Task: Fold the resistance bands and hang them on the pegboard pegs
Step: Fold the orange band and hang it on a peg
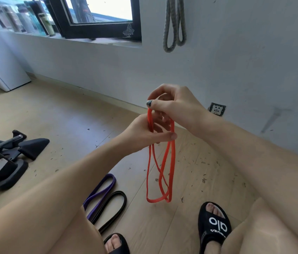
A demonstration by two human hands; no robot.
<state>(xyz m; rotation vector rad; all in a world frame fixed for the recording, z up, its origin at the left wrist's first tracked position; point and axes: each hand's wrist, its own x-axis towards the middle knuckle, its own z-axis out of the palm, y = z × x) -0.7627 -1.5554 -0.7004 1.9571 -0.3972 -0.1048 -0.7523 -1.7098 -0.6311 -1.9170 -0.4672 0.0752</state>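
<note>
Folding step: right hand (173, 105) pinches top of orange band (160, 162), left hand (144, 132) grips strands at its 7 o'clock, loops dangling; next, hanging beside grey band (174, 24), 12 o'clock

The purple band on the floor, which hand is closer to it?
Left. The left hand grips the orange band above and right of the purple band; the right hand holds it higher, farther right.
</note>
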